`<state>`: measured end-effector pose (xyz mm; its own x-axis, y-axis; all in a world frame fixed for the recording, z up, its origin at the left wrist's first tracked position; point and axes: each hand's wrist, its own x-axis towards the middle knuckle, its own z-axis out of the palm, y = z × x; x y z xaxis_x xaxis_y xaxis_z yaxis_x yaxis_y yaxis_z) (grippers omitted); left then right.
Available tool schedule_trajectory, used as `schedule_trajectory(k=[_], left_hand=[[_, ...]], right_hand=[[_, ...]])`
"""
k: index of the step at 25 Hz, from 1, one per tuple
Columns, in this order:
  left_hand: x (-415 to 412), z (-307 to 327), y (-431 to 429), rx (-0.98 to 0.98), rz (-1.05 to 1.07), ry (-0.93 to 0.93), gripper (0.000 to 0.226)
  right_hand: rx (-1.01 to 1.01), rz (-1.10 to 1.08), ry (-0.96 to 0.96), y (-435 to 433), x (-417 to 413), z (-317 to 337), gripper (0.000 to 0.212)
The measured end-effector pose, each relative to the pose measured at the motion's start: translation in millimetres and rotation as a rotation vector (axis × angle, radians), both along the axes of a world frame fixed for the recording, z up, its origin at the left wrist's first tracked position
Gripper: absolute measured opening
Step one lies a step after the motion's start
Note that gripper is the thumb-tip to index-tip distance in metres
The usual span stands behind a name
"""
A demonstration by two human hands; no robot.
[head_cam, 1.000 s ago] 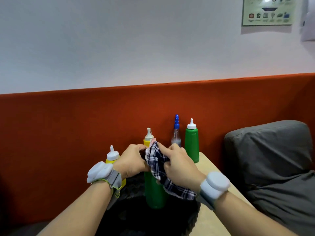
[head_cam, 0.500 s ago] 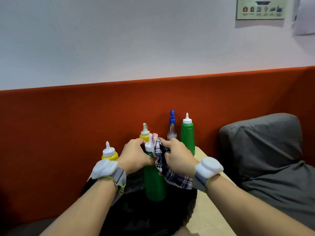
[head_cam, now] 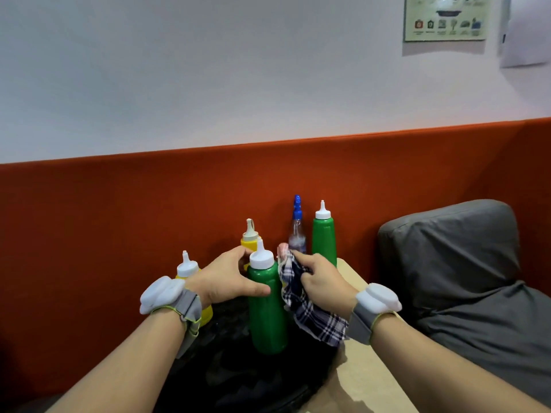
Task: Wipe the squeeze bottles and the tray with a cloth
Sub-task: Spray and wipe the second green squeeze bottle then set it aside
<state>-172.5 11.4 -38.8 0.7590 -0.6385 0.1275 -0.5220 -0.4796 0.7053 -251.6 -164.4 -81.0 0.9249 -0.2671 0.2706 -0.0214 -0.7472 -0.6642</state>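
Observation:
A green squeeze bottle (head_cam: 267, 317) with a white cap stands upright on the black tray (head_cam: 244, 374). My left hand (head_cam: 229, 278) grips its shoulder, thumb across the front. My right hand (head_cam: 320, 283) holds a bunched blue-and-white checked cloth (head_cam: 310, 311) just right of the bottle, touching its side. Behind my left hand stand two yellow squeeze bottles, one at the left (head_cam: 187, 269) and one further back (head_cam: 250, 238). Another green squeeze bottle (head_cam: 323, 236) stands on the table at the back.
A clear spray bottle with a blue top (head_cam: 297, 231) stands beside the far green bottle. The small beige table (head_cam: 366, 377) sits against an orange padded backrest (head_cam: 119, 222). A grey cushion (head_cam: 465, 278) lies to the right.
The cloth has come off the green bottle's cap and moved to its right side, leaving the cap bare. My left hand has shifted its grip on the bottle's shoulder.

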Motion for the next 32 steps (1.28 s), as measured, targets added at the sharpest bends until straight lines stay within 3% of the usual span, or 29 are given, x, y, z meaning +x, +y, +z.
schedule_trajectory(k=[4, 10, 14, 17, 21, 23, 26, 29, 32], left_hand=[[-0.2, -3.0, -0.6, -0.115, 0.006, -0.031, 0.038], [10.8, -14.9, -9.4, -0.103, 0.103, -0.174, 0.044], [7.2, -10.3, -14.0, -0.073, 0.131, -0.221, 0.046], [8.1, -9.7, -12.0, -0.018, 0.118, -0.31, 0.044], [9.0, -8.6, -12.2, -0.038, -0.105, -0.086, 0.069], [13.2, -12.5, -11.7, -0.076, -0.151, -0.067, 0.058], [18.3, -20.2, -8.2, -0.029, -0.026, -0.171, 0.04], [16.1, -20.5, -11.2, 0.001, 0.064, -0.189, 0.04], [18.3, -23.1, -12.6, 0.123, 0.18, -0.285, 0.034]], right_hand=[[-0.146, 0.072, -0.101, 18.1, -1.4, 11.7, 0.065], [-0.443, -0.044, -0.157, 35.4, 0.0, 23.5, 0.056], [-0.332, -0.072, -0.119, 28.2, 9.3, 30.3, 0.054], [-0.395, -0.034, -0.165, 32.9, -0.8, 22.1, 0.056], [-0.074, -0.029, -0.117, 12.3, 9.7, 24.4, 0.056], [-0.056, 0.029, -0.078, 17.5, 9.2, 20.5, 0.059], [-0.126, 0.052, -0.084, 21.9, -3.0, 1.3, 0.058], [-0.083, 0.011, -0.09, 11.3, 11.2, 8.3, 0.058], [-0.171, 0.077, -0.112, 26.0, 4.6, -0.6, 0.058]])
